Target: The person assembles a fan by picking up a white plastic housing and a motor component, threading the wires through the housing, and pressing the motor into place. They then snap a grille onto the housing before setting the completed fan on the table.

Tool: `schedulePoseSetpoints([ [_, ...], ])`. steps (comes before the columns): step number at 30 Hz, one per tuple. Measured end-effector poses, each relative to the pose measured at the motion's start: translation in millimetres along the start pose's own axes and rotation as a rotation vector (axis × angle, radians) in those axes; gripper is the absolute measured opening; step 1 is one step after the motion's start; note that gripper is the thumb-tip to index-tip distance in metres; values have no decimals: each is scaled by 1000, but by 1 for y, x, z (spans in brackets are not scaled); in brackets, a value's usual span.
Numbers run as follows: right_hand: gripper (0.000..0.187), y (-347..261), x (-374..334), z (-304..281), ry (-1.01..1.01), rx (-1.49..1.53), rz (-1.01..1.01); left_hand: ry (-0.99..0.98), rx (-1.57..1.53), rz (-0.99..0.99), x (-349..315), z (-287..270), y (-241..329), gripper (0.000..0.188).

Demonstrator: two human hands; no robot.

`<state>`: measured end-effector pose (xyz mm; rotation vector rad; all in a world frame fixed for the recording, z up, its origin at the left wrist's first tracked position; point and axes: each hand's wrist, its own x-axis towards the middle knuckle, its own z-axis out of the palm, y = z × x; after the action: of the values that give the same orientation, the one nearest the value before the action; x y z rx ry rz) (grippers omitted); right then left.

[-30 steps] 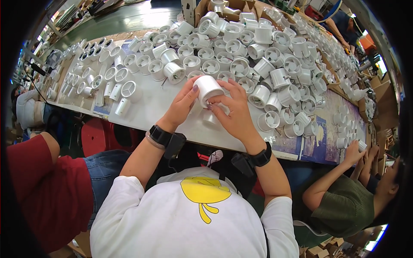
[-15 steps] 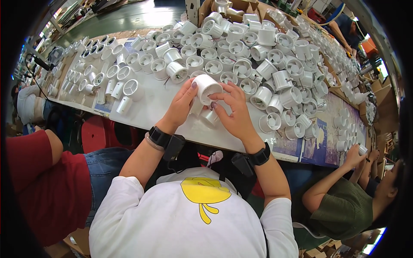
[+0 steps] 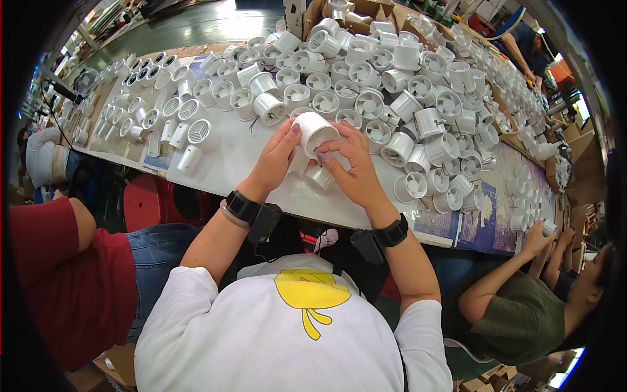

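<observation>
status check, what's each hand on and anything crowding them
Left hand gripping white cylinder. Right hand at its open end, exact grip unclear. Heap of white fan housings close beyond the hands.

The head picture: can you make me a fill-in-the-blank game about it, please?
1. The left hand holds a cylinder coloured ____.
2. The wristband behind the right hand is ____.
3. The cartoon print on the shirt is mostly ____.
4. The stool at the table's left front is ____.

Missing words: white; black; yellow; red.
</observation>
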<state>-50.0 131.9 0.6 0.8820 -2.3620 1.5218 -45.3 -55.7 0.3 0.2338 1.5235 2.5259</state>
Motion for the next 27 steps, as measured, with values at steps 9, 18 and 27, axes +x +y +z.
schedulePoseSetpoints([
  [9,11,-21,7,-6,46,-308,-129,55,5,-13,-6,-3,-11,42],
  [18,11,-18,4,-5,-22,-328,-158,31,-37,-81,-4,-2,-10,39],
  [27,13,-20,3,-12,-39,-275,-192,25,49,-143,0,1,-5,38],
])
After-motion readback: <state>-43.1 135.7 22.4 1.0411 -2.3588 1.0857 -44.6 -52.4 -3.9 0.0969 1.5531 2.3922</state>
